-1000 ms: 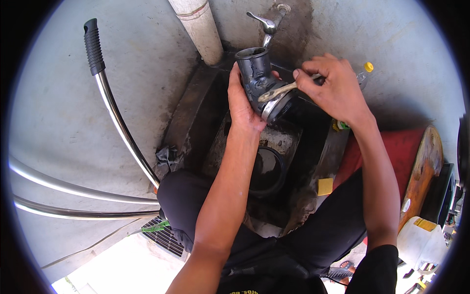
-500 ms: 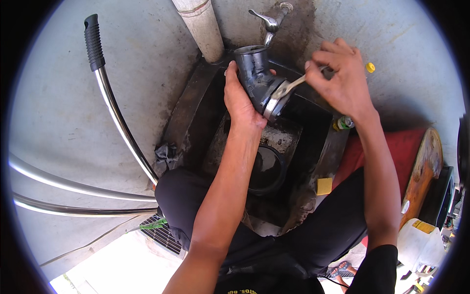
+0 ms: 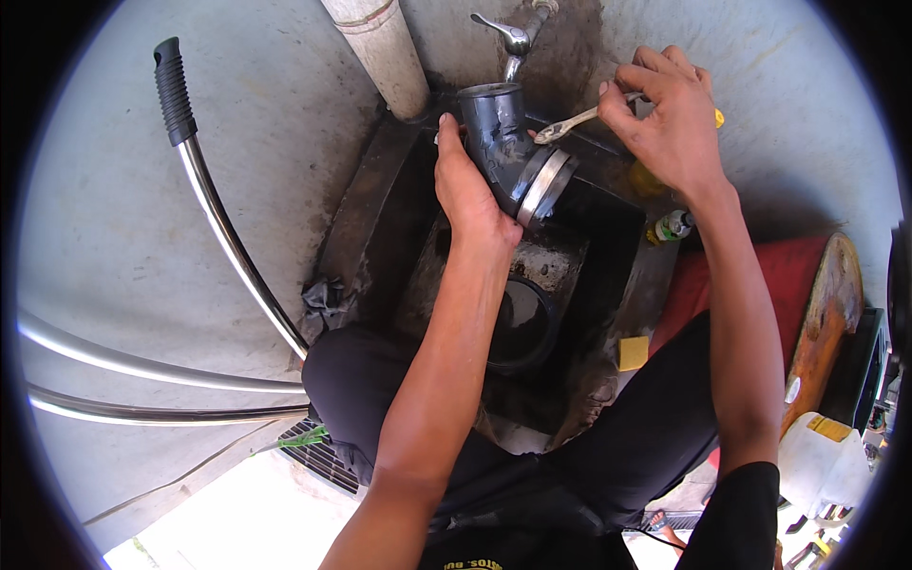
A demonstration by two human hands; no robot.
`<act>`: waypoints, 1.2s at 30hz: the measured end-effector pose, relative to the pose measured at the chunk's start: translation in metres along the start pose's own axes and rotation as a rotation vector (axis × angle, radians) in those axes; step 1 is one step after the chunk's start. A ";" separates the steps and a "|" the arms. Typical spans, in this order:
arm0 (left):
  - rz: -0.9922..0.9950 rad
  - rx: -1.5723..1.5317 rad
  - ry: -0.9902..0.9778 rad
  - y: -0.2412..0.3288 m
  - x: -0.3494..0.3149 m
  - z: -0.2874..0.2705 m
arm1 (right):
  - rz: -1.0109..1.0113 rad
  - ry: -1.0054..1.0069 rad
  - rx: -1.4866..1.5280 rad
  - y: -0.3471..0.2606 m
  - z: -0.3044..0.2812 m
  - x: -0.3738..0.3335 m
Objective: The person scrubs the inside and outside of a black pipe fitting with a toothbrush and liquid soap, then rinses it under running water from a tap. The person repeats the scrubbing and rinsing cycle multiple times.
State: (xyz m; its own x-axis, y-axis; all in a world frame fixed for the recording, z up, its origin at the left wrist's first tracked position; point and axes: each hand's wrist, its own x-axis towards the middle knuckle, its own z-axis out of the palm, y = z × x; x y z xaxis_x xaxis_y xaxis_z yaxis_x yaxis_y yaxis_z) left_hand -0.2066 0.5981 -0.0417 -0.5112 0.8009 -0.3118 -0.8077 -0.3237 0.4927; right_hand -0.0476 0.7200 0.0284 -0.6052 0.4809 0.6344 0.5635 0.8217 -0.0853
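Observation:
A wet black elbow pipe (image 3: 503, 142) with a metal band (image 3: 543, 187) round its lower right end is held up over a dark basin. My left hand (image 3: 467, 188) grips it from the left and below, its fingertips mostly hidden behind the pipe. Between the thumb and fingers of my right hand (image 3: 670, 119) is a small pale-handled brush (image 3: 575, 125). Its head is at the pipe's right side, just above the metal band; whether it touches cannot be made out.
Above the dark basin (image 3: 356, 204) a chrome tap (image 3: 514, 40) juts from the wall. Inside lies a round black container (image 3: 524, 323). A yellow sponge (image 3: 633, 352) and small bottle (image 3: 674, 225) are on the right rim. Left stands a metal bar with a black grip (image 3: 175, 95).
My right hand has moved up with the brush, whose head has gone from the metal band to higher on the pipe's side. The pipe stays in my left hand, almost unmoved.

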 end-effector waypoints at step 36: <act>-0.142 0.115 -0.054 0.004 0.004 -0.015 | 0.633 -0.314 0.704 -0.044 0.053 -0.029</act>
State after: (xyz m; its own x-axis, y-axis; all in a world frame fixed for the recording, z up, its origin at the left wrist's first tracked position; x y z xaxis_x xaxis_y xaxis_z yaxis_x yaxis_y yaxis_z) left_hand -0.2164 0.5927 -0.0536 -0.3751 0.8614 -0.3425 -0.8303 -0.1479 0.5373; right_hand -0.0848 0.6859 -0.0264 -0.4867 0.8688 0.0912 0.4332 0.3307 -0.8384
